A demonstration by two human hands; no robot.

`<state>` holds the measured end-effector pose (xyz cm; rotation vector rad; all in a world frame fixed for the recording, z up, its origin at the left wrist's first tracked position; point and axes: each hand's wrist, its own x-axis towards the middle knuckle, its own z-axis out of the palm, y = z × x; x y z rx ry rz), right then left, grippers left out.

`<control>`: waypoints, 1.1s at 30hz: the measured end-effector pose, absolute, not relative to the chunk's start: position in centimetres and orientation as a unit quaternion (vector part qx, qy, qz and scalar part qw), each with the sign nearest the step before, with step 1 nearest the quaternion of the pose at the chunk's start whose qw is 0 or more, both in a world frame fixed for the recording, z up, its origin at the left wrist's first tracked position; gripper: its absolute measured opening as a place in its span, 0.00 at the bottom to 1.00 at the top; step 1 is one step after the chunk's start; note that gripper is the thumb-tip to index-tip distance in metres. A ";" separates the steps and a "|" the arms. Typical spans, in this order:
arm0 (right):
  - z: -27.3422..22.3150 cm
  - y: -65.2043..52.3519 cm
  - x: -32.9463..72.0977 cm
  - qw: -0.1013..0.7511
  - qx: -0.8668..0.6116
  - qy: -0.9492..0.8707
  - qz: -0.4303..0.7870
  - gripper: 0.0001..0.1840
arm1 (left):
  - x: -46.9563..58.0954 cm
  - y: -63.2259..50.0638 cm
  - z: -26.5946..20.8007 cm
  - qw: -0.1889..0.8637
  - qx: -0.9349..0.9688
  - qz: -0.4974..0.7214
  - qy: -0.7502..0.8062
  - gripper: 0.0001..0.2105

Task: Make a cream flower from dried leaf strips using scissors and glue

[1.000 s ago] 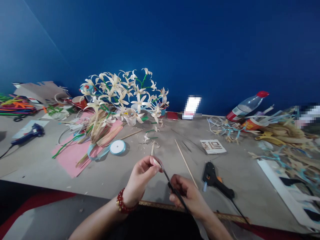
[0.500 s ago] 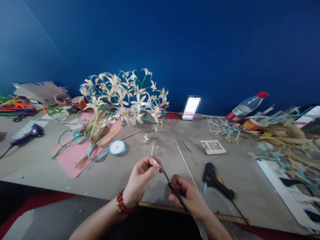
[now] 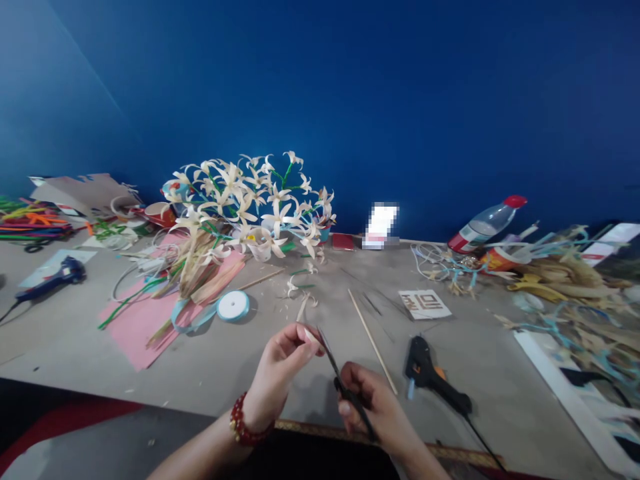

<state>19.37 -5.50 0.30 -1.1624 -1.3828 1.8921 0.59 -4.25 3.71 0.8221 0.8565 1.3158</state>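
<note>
My left hand [image 3: 287,363] pinches a small pale strip [image 3: 311,337], which looks like a piece of dried husk, between thumb and fingers. Black-handled scissors [image 3: 345,387] are in my right hand [image 3: 373,403], fingers wrapped around the handles. The blades point up and to the left, their tips close beside the pale strip; whether they touch it I cannot tell. Just beyond my left hand, a curled pale husk piece [image 3: 306,303] lies on the table. A thin wooden stick [image 3: 373,340] rests beyond my right hand.
Many white husk flowers on green stems [image 3: 250,193] stand at the back. A blue ribbon spool [image 3: 233,306] and pink paper [image 3: 135,333] lie left. To the right are a black glue gun [image 3: 433,373], a printed card [image 3: 425,304], a red-capped bottle [image 3: 487,225] and a white power strip [image 3: 560,393].
The scissor tips have come slightly away from the pale strip, leaving a small gap. Both hands keep their grips. The whole view has shifted a little, with the table lower in the picture.
</note>
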 end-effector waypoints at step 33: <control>0.4 -1.1 20.5 0.021 -0.607 -0.769 0.201 0.14 | -1.2 -3.7 -1.1 0.575 0.424 0.481 0.507 0.18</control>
